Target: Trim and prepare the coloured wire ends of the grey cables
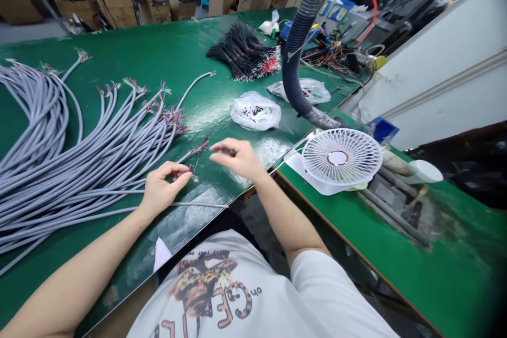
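Note:
My left hand [163, 186] pinches the stripped end of a grey cable [198, 204] whose thin coloured wires [191, 169] stick out at my fingertips. Just to its right, my right hand [235, 156] hovers with fingers loosely curled and pinched; what they hold, if anything, is too small to name. A large bundle of grey cables [71, 148] with bared coloured ends lies to the left on the green table [166, 47]. One more cable end [200, 146] lies between my hands.
Two clear plastic bags [255, 111] of small parts and a heap of black wires [243, 53] lie further back. A grey ribbed hose [301, 37] hangs down at the right above a white desk fan [340, 158]. Cardboard boxes [114, 5] stand behind the table.

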A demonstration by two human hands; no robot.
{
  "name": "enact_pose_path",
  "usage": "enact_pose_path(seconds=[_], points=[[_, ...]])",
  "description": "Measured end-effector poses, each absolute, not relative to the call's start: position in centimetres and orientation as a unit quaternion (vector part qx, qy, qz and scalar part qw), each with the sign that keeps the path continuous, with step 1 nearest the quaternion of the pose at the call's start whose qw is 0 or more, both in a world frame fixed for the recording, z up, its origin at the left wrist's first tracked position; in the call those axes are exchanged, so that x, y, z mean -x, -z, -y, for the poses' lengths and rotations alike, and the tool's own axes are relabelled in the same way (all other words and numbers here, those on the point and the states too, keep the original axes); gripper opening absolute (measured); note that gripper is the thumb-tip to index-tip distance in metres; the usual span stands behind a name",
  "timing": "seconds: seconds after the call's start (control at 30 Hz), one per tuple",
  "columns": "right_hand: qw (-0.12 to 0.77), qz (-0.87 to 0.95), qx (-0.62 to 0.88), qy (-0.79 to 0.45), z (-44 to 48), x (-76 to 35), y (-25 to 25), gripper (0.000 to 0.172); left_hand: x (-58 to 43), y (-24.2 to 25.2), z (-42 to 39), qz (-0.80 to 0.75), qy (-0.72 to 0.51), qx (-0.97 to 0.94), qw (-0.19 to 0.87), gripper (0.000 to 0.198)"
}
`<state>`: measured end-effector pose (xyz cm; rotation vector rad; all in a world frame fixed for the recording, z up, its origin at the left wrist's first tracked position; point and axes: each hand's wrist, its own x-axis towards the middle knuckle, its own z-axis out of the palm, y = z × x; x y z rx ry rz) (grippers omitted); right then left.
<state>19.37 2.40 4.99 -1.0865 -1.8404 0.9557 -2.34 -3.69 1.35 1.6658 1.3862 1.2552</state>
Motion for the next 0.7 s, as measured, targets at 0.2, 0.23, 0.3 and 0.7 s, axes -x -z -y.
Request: enact_pose_path(seconds=[0.2,0.23,0.3,0.7], points=[[0.426,0.648,0.372,-0.511,0.7,-13.9,-2.9,0.023,2.6,-1.5,3.8,-0.521,-0.482,-0.634,0.307,0.013],[0.435,0.642,0.363,-0.516,0.7,-13.7,-2.9,0.021,2.6,-1.5,3.9,-0.522,-0.482,-0.634,0.305,0.013],[0.446,0.631,0.357,-0.525,0.6,-13.6,-2.9,0.019,2.5,-1.6,3.9,-0.525,-0.484,-0.632,0.303,0.013],[0.489,0.517,0.341,-0.613,0.7,-12.8,-1.4,0.026,2.0,-2.1,3.7,-0.549,-0.522,-0.508,0.410,0.018]])
